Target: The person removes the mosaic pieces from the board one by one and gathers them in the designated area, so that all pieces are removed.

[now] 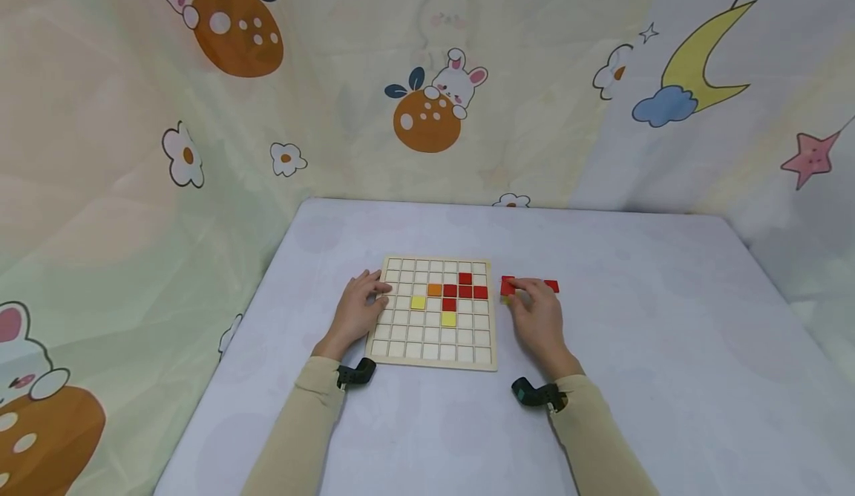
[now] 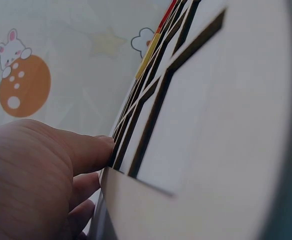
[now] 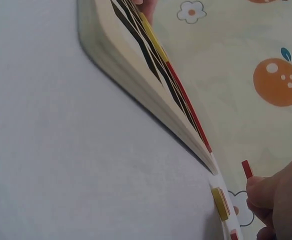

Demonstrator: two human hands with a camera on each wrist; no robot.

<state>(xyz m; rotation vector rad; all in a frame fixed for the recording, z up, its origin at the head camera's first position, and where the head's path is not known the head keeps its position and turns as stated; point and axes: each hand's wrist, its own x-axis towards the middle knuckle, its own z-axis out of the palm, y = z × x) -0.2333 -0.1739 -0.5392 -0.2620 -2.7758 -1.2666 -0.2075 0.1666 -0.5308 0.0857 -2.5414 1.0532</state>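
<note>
A square wooden grid board (image 1: 434, 366) lies on the table, with red, yellow and orange tiles in several of its cells. At its left edge is my left hand (image 1: 361, 303), holding it; in the left wrist view the thumb (image 2: 93, 150) reaches over the border and the other fingers lie along the side. Right of the board, my right hand (image 1: 537, 318) is over a small group of tiles. In the right wrist view its fingertips pinch a thin red tile (image 3: 247, 169), raised on edge. A yellow tile (image 3: 220, 204) lies close by on the table.
More red tiles (image 1: 551, 286) lie just beyond the right hand, partly hidden by it. A white cloth covers the table (image 1: 668, 318). A printed curtain (image 1: 534, 73) hangs behind and along the sides. Each wrist carries a small black camera (image 1: 534, 393).
</note>
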